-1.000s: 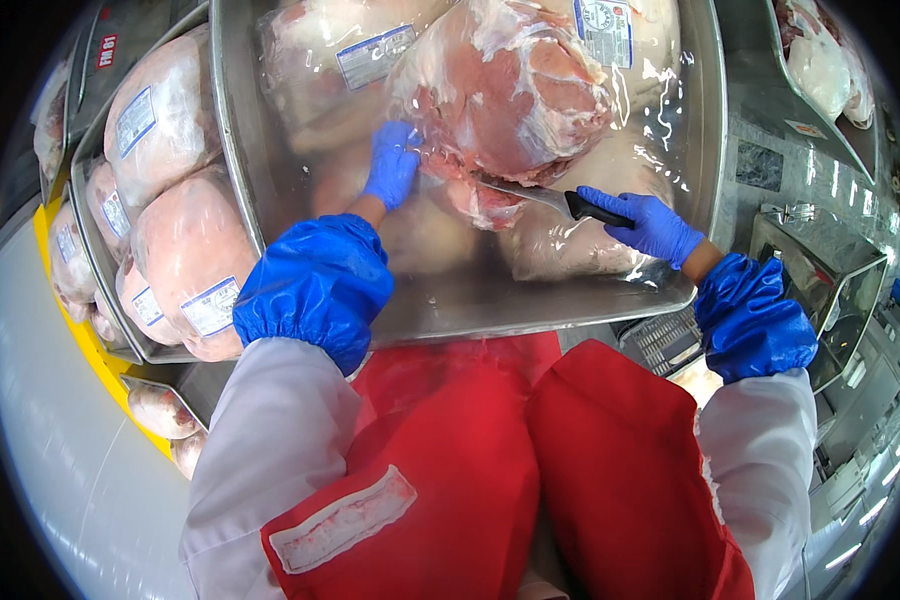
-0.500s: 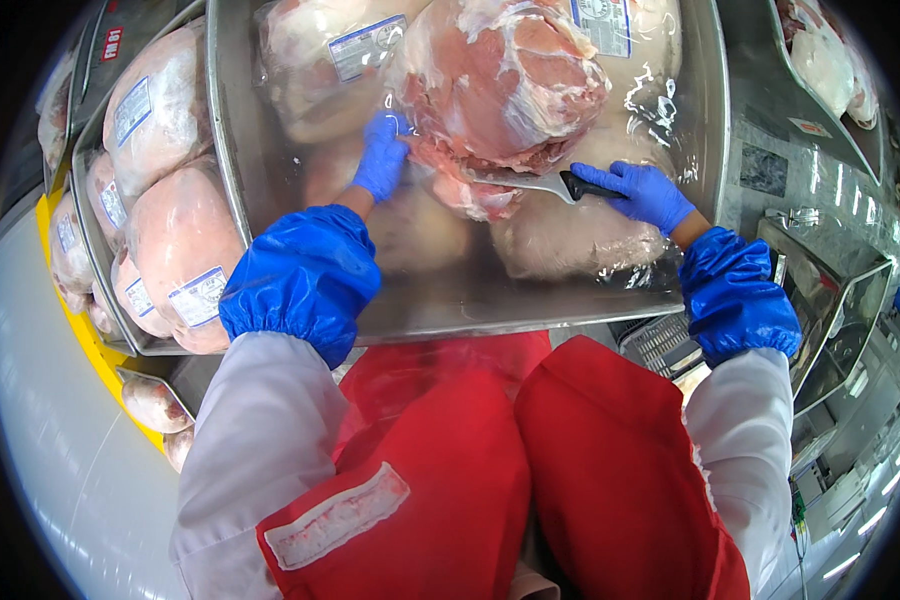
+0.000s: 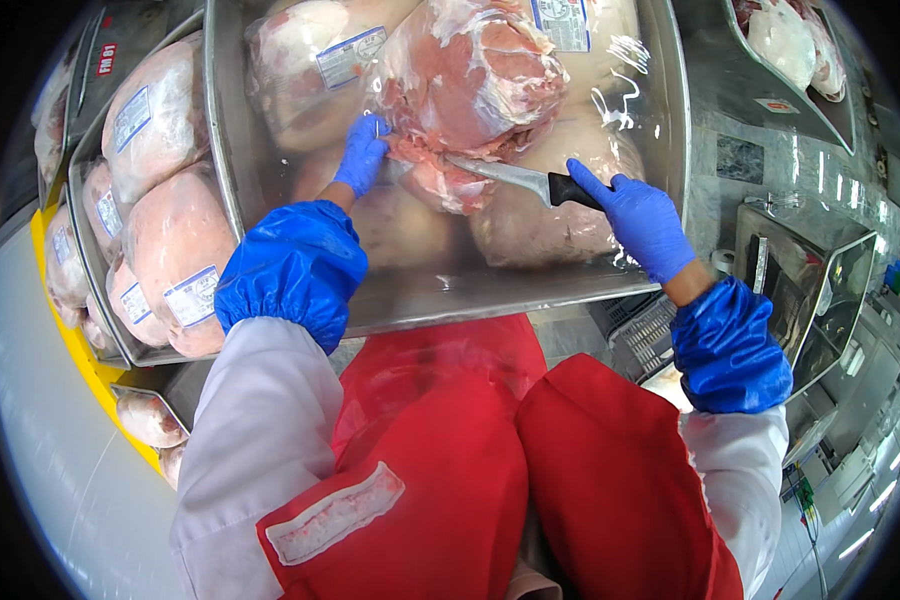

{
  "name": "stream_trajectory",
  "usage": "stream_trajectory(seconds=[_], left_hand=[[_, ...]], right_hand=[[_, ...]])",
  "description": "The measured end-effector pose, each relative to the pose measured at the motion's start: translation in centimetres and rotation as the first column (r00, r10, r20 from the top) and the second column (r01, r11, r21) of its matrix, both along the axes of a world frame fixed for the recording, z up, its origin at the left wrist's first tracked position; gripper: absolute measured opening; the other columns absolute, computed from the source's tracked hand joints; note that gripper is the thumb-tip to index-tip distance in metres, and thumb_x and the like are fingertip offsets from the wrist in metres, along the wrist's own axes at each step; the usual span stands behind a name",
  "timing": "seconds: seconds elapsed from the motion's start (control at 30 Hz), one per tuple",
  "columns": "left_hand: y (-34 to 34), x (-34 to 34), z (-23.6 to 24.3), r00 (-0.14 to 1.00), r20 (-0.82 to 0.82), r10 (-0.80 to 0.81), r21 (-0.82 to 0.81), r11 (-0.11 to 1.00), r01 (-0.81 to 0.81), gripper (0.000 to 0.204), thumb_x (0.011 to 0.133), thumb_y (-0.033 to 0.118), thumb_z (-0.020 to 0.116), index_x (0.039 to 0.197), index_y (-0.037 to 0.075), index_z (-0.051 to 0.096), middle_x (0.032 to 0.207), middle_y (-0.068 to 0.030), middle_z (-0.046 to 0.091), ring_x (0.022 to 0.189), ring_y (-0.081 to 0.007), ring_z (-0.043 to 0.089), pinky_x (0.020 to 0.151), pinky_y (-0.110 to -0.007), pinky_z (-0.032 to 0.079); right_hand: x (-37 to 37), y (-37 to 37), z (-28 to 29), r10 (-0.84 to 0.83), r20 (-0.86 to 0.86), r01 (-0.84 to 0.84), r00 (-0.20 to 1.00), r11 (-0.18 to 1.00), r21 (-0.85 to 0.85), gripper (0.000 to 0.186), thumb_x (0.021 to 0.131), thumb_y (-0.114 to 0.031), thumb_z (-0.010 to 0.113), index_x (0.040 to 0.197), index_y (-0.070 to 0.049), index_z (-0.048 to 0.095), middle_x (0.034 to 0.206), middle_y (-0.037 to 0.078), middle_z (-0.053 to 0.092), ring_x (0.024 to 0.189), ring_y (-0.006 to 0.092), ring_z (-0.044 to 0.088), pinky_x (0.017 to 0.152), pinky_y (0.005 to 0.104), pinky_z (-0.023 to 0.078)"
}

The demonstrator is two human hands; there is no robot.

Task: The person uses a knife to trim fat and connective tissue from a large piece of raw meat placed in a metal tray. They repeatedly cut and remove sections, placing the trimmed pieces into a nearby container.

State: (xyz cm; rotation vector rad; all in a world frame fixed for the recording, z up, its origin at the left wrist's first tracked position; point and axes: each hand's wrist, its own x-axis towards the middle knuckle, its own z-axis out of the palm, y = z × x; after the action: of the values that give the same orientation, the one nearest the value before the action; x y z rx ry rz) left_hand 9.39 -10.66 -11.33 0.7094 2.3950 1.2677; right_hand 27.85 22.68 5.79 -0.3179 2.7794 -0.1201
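A large skinned cut of raw meat (image 3: 460,85), pink with white fat, rests on wrapped pieces in a steel tub (image 3: 490,300). My left hand (image 3: 363,155), in a blue glove, pinches the near left edge of the meat beside a loose flap (image 3: 440,185). In my blue-gloved right hand (image 3: 650,222) is a knife (image 3: 515,174) with a black handle, its blade pointing left. The tip of the blade is hidden in the meat where the flap joins the main piece. Plastic-wrapped meat pieces (image 3: 310,65) with labels lie under and around the cut.
To the left, another steel bin (image 3: 223,120) holds several wrapped, labelled meat pieces (image 3: 175,245). At the upper right, a metal tray (image 3: 770,85) carries more meat. A metal-framed box (image 3: 820,260) and a dark slatted crate (image 3: 642,335) stand at the right, below tub height.
My right hand has drawn back toward me, swinging the handle lower and baring more blade. My left hand still grips the meat edge. The whole view has shifted slightly.
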Motion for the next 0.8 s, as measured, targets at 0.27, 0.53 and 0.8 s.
stream_trajectory(seconds=[0.27,0.53,0.8], left_hand=[[0.1,-0.1,-1.4,1.0,-0.002,0.024,-0.09,0.996,-0.024,0.028,0.068,0.018,0.048,0.089,0.0,0.049,0.09,-0.0205,0.049,0.087,-0.0379,0.045,0.079,-0.043,0.037],[-0.4,0.4,-1.5,0.99,-0.142,0.02,-0.161,0.986,-0.043,0.026,0.068,0.017,0.048,0.089,0.001,0.051,0.092,-0.0196,0.049,0.09,-0.0381,0.044,0.084,-0.043,0.035],[-0.1,0.2,0.1,0.99,-0.14,-0.016,-0.154,0.988,-0.006,0.024,0.07,0.02,0.049,0.087,0.003,0.052,0.09,-0.0178,0.049,0.089,-0.0369,0.044,0.081,-0.044,0.034]], right_hand=[[-4.2,2.4,-0.5,0.251,-0.049,-0.249,0.967,0.968,0.031,0.047,0.077,-0.008,0.049,0.123,-0.018,0.043,0.072,0.008,0.055,0.059,0.0266,0.057,0.05,0.0369,0.046],[-6.6,4.5,-3.6,0.24,0.161,-0.216,0.957,0.964,-0.153,0.052,0.073,-0.009,0.055,0.122,-0.02,0.046,0.083,0.013,0.06,0.069,0.0317,0.06,0.061,0.0407,0.048],[-6.0,5.0,-6.4,0.179,0.247,-0.091,0.952,0.939,-0.332,0.056,0.071,-0.01,0.056,0.124,-0.023,0.046,0.085,0.016,0.061,0.075,0.0345,0.059,0.069,0.0427,0.048]])
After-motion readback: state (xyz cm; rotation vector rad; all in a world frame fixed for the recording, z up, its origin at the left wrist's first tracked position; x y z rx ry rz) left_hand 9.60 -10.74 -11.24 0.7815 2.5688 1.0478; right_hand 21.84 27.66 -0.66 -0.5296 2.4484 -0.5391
